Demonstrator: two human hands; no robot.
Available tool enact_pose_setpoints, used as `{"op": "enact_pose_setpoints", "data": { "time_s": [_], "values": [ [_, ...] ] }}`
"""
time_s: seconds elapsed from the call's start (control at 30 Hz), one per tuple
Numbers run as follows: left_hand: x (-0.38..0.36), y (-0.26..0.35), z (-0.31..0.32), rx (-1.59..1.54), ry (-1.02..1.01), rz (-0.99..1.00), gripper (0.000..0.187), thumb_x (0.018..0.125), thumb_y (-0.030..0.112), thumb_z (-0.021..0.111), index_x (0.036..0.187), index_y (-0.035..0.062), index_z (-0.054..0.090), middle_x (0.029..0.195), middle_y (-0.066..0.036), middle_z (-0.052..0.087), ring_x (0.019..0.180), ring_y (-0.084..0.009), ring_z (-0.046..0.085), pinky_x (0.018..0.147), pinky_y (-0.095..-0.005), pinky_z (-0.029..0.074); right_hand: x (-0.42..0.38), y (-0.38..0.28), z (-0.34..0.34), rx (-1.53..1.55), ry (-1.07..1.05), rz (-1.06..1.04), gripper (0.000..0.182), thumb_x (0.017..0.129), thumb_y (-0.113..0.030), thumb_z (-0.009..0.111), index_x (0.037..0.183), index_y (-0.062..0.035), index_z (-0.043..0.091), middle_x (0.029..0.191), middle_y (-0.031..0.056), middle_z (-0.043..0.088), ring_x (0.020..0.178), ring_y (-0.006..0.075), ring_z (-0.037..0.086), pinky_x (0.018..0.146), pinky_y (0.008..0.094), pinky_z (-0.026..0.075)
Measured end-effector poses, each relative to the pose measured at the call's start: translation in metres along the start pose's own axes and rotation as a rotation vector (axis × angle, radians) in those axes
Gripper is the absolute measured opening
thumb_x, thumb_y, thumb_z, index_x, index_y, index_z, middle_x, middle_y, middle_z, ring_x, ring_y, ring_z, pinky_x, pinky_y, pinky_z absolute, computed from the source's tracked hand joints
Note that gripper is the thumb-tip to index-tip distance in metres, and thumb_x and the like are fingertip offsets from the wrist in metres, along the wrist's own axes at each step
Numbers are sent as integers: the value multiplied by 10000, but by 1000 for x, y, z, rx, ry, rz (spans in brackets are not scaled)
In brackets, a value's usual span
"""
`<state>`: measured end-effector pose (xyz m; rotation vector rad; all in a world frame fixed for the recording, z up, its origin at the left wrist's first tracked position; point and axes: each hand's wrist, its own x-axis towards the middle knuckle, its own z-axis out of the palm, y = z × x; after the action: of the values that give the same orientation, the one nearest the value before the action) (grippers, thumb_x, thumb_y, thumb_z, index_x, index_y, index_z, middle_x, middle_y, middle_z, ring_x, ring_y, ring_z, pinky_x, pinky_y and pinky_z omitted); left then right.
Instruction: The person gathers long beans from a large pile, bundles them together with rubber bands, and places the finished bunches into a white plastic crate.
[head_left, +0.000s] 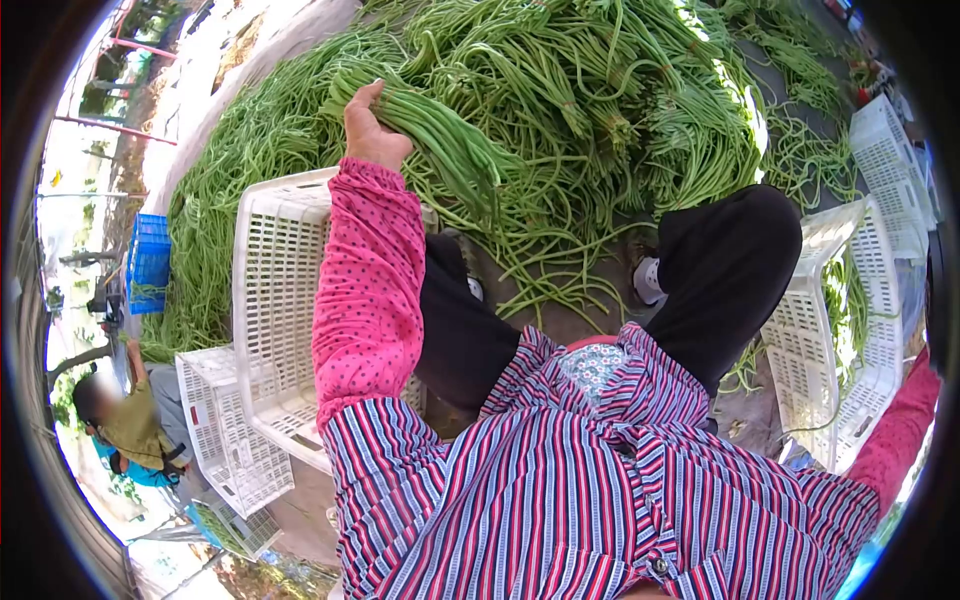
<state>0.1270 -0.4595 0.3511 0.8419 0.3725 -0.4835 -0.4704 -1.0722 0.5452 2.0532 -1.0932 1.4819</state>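
Note:
My left hand, in a pink dotted sleeve, is closed around a thick bundle of yardlong beans. The bundle hangs toward the lower right, over a large heap of yardlong beans. Just below this hand stands a white plastic crate. My right arm reaches out to the right edge, where only its pink sleeve shows; the hand itself is out of view. Near that sleeve is another white crate with some beans in it.
A blue crate and a lower white crate stand at left, near another person. White crates are stacked at far right. Loose beans lie on the ground between my feet.

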Motion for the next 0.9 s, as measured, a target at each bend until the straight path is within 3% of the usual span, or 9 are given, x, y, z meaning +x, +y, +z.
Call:
{"op": "enact_pose_setpoints", "data": {
  "time_s": [0.1, 0.17, 0.2, 0.27, 0.4, 0.53, 0.7, 0.8, 0.9],
  "values": [
    [-3, 1, -1, -9, -22, -26, 158, 856, 186, 584, 919, 43, 565, 927, -132, 629, 863, -318, 598, 835, -539, 459, -96, 176, 35, -125, -499, 142, 318, 741, -187, 682, 909, 77, 627, 776, 140, 641, 690, 190, 611, 605, 320, 495],
    [-6, 4, 1, -11, -35, -37, 155, 863, 190, 579, 916, 45, 562, 935, -128, 624, 875, -316, 593, 841, -549, 453, -195, 306, 77, 82, -1180, 363, 404, 716, -198, 685, 1011, 76, 650, 862, 136, 675, 777, 150, 639, 664, 297, 510],
    [-8, 6, 1, 16, -52, -28, 157, 873, 202, 578, 913, 52, 557, 929, -125, 622, 874, -313, 594, 846, -546, 455, -251, 398, 113, -50, -1005, -288, 320, 753, -255, 627, 658, 48, 589, 626, 94, 602, 482, 188, 478, 476, 376, 386],
    [-15, 8, 9, 60, -73, -16, 160, 884, 214, 577, 909, 58, 553, 922, -122, 620, 872, -310, 594, 852, -543, 457, -253, 249, 122, -285, -1373, -75, 271, 711, -232, 638, 734, 38, 637, 688, 132, 622, 594, 165, 546, 565, 337, 440],
    [-43, 10, 39, 94, -95, 77, 181, 904, 239, 571, 918, 59, 552, 933, -126, 622, 883, -308, 598, 866, -535, 464, -212, -73, 119, 465, -912, -1, 199, 873, -137, 587, 977, 32, 610, 856, 121, 654, 786, 171, 604, 716, 302, 471],
    [-72, 13, 67, 117, -151, 133, 197, 920, 242, 550, 949, 48, 558, 985, -141, 625, 916, -313, 596, 884, -535, 457, -199, -326, 60, 937, -951, -77, 186, 881, -146, 622, 997, -2, 641, 908, 66, 669, 811, 122, 620, 736, 257, 488],
    [-96, 10, 82, 158, -199, 161, 245, 940, 257, 508, 1001, 21, 538, 1013, -173, 615, 949, -328, 585, 917, -526, 442, -249, -463, 8, 1268, -804, -609, 364, 749, -125, 701, 1089, -54, 596, 1001, 97, 579, 728, 251, 632, 650, 356, 528],
    [-111, 17, 84, 179, -273, 173, 272, 948, 278, 485, 1025, 20, 525, 1022, -208, 607, 979, -337, 576, 927, -532, 432, -263, -497, -8, 1389, -668, -651, 293, 759, -139, 694, 1037, -89, 612, 1094, 55, 529, 754, 192, 608, 626, 323, 482],
    [-132, 18, 85, 194, -246, 172, 261, 940, 290, 504, 1016, 42, 530, 1042, -219, 605, 992, -353, 578, 920, -550, 432, -265, -505, -14, 1540, -615, -667, 198, 790, -128, 667, 970, -67, 608, 1052, 62, 561, 768, 220, 615, 643, 340, 488]
  ]
}}
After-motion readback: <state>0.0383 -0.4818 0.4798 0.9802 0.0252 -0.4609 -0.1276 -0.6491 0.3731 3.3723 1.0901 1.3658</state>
